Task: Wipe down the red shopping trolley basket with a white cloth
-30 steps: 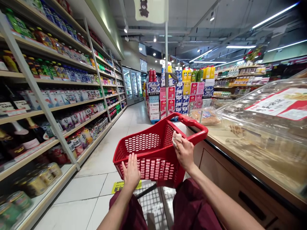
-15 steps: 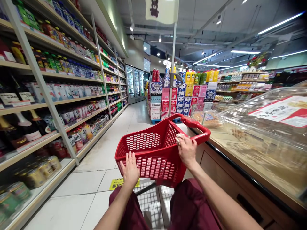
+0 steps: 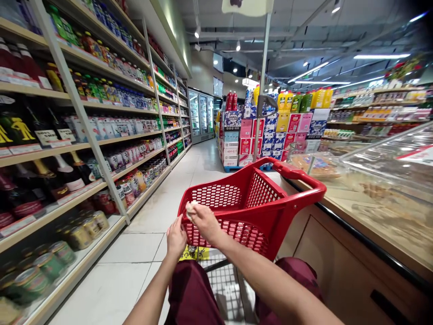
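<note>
From afar I count one left hand (image 3: 176, 237), one right hand (image 3: 206, 223), one white cloth (image 3: 190, 209) in the right fingers (image 3: 199, 212) and one red shopping cart (image 3: 251, 208) beside them. Below the fingers: one yellow floor sticker (image 3: 203, 254), two maroon trouser legs (image 3: 194, 293).

Cart (image 3: 245, 211) between shelves (image 3: 78, 108), counter (image 3: 324, 248); boxes (image 3: 271, 135) beyond, seemingly on pallet (image 3: 233, 169).

Just below centre, my right hand (image 3: 204, 223) pinches a white cloth (image 3: 191, 208) at the rim of the red cart (image 3: 267, 213) — my left hand (image 3: 176, 237) touches the same corner. Drink shelves (image 3: 80, 107) line the frame's left.
</note>
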Action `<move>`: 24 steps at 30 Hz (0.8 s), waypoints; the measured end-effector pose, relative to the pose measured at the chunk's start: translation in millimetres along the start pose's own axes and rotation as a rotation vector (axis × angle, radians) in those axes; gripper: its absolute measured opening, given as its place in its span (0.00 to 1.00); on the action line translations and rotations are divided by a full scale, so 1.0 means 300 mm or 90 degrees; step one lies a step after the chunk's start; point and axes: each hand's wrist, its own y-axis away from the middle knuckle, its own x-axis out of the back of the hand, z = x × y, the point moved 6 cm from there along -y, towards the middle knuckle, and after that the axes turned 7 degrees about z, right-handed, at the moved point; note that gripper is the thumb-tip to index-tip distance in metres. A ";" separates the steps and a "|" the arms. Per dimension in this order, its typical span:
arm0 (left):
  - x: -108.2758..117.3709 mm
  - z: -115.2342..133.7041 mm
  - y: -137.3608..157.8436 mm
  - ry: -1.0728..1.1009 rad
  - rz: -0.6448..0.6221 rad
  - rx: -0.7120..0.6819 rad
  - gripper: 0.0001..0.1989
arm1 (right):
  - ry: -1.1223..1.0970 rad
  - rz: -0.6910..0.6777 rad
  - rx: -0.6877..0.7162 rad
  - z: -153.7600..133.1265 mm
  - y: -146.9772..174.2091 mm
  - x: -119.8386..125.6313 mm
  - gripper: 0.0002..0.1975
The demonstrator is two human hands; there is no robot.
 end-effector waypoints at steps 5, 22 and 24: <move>0.022 -0.115 -0.035 0.236 -0.039 0.091 0.38 | 0.038 -0.175 0.145 -0.127 0.197 -0.198 0.12; -0.014 0.049 -0.016 -0.197 -0.101 -0.110 0.34 | 0.088 -0.088 0.055 0.004 0.192 -0.027 0.17; -0.008 0.055 -0.003 -0.214 -0.093 -0.097 0.32 | 0.106 -0.081 0.049 0.012 0.194 -0.004 0.17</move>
